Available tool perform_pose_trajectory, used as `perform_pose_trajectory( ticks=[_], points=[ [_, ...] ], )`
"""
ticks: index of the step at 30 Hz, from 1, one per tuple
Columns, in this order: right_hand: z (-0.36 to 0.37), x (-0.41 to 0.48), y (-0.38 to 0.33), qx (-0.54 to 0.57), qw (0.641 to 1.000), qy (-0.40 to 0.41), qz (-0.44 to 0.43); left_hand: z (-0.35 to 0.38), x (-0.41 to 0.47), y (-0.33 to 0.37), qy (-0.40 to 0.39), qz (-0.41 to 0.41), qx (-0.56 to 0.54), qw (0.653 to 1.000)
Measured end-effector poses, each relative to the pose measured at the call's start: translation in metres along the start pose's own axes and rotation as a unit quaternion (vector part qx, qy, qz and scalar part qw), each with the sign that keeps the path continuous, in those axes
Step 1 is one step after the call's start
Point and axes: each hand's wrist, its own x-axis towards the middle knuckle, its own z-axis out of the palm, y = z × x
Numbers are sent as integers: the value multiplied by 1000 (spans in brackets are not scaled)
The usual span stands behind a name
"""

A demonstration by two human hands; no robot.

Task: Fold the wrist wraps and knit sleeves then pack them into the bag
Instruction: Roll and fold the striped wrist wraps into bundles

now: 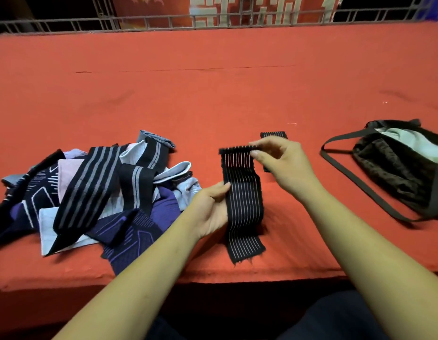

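We noted striped wrist wrap (243,207) at worktop (237,82) front edge, centre. Right hand (284,165) pinched its far end; left hand (212,208) gripped its left edge mid-length. Loose pile (90,192) front left; bag (394,168) near right edge.

I can read nothing here. The only lettering I see is a row of large pale characters on the red banner (220,8) at the far side, behind the metal railing (149,20). The top edge of my view cuts them off and the bars cross them, so I cannot make them out.
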Motion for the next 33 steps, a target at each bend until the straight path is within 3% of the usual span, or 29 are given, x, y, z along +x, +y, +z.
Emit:
perform_pose_trajectory(
  ticks=[10,17,23,26,28,30,32,33],
  points=[
    [16,-41,41,-58,996,-51,-49,2,-4,9,34,16,-15,999],
    [15,-49,42,-13,997,-49,-58,-2,-4,8,42,4,-17,999],
    [17,-57,52,-111,984,-112,-88,-7,-1,12,40,-26,-33,998],
    [19,-62,58,-129,979,-139,-79,-9,-2,7,33,-12,43,998],
    [19,-62,54,-118,977,-165,-61,-13,-1,3,40,15,97,994],
    [19,-54,49,-73,990,-116,-15,-14,-1,2,34,26,119,992],
    [17,-40,45,-9,995,-21,97,-13,-2,4,9,24,142,990],
    [14,-33,42,15,986,-15,164,-12,-4,5,-4,19,152,988]
  ],
)
